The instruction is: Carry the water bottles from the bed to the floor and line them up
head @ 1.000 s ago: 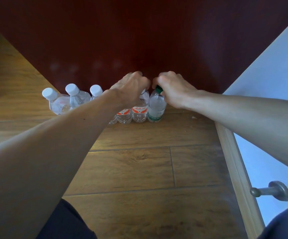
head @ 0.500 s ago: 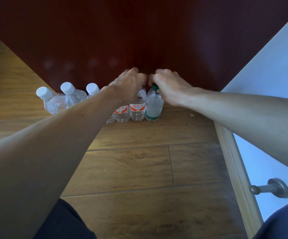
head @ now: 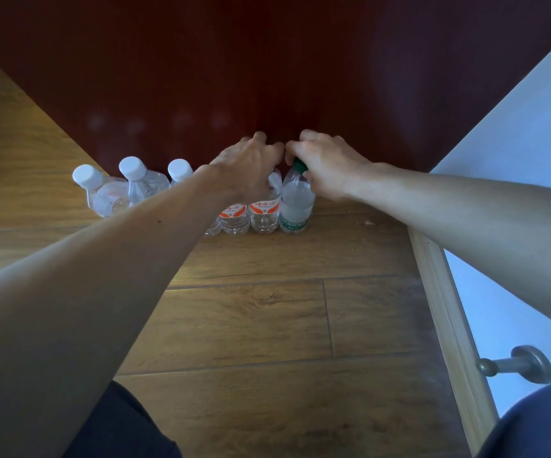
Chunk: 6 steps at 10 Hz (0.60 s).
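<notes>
Floor (head: 251,319): bottles stand in a row along the foot of a dark red panel (head: 267,77). Three white-capped bottles (head: 142,180) at the row's left end. Left hand (head: 251,166) curled over the top of the orange-labelled bottle (head: 265,213). Right hand (head: 327,166) grips the cap of the green-labelled bottle (head: 295,206), upright at the row's right end, touching its neighbour.

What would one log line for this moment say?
left hand: holds orange-label bottle | right hand: grips green-cap bottle | both upright on floor
</notes>
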Tool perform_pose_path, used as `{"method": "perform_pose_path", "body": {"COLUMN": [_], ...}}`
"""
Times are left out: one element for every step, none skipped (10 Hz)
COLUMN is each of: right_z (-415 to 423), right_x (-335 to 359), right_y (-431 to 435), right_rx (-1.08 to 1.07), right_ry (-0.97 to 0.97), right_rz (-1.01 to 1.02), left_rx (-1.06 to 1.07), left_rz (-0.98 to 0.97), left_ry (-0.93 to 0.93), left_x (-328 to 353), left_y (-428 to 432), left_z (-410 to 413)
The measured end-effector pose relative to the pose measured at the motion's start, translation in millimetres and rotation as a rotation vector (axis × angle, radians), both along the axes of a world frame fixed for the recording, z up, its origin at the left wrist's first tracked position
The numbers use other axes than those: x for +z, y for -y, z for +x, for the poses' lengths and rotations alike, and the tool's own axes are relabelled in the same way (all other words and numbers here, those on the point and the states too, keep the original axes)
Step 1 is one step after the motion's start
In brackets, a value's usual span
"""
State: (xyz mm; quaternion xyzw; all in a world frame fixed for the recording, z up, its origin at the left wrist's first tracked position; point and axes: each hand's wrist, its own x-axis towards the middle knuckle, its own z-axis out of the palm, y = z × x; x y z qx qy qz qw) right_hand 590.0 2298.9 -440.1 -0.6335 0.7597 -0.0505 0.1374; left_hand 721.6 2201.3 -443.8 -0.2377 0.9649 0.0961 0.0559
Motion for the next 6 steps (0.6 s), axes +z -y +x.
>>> {"method": "perform_pose_path", "body": {"right_z": [-2, -4, -5, -7, -6, -5], "right_x": [-2, -2, -3, -4, -3, 1], "right_y": [0, -1, -3, -7, -12, -19], "right_rx": [-0.002, -0.01, -0.011, -0.01, -0.04, -0.103], "right_ry": [0.013, 0.04, 0.058, 0.068, 0.071, 0.039], "right_rz": [0.015, 0.026, 0.035, 0.038, 0.028, 0.042], "left_rx": [-0.006, -0.014, -0.016, -0.021, -0.008, 0.071], "left_rz": [-0.015, -0.035, -0.067, -0.113, -0.196, -0.251], "left_ry": [0.015, 0.021, 0.051, 0.092, 0.096, 0.089], "left_x": [3, 6, 9, 12, 16, 24], "left_y": [-1, -2, -5, -8, -13, -15], "left_z": [-1, -3, -6, -10, -8, -3]}}
